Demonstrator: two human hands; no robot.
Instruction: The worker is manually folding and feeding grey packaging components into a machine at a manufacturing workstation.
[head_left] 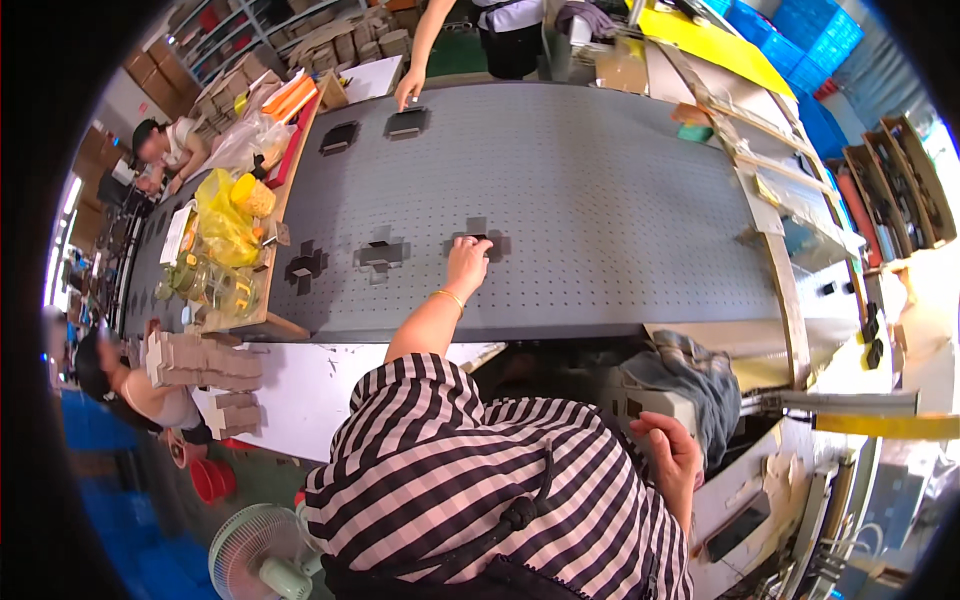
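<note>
the flat cross-shaped dark cardboard blank (478, 240) lies on the wide grey perforated conveyor belt (600, 200), near the belt's near edge. the left hand (467, 264) rests on the blank's near side, its fingers curled down onto the cardboard; whether they pinch it cannot be told. two more cross-shaped blanks (381, 253) lie on the belt to the left of the first, in a row. the right hand (672, 455) sits well off the belt, below its near edge, fingers loosely bent beside a grey cloth (700, 380), gripping nothing visible. at the belt's far edge, another person's hand (408, 92) touches a dark folded box (406, 122).
</note>
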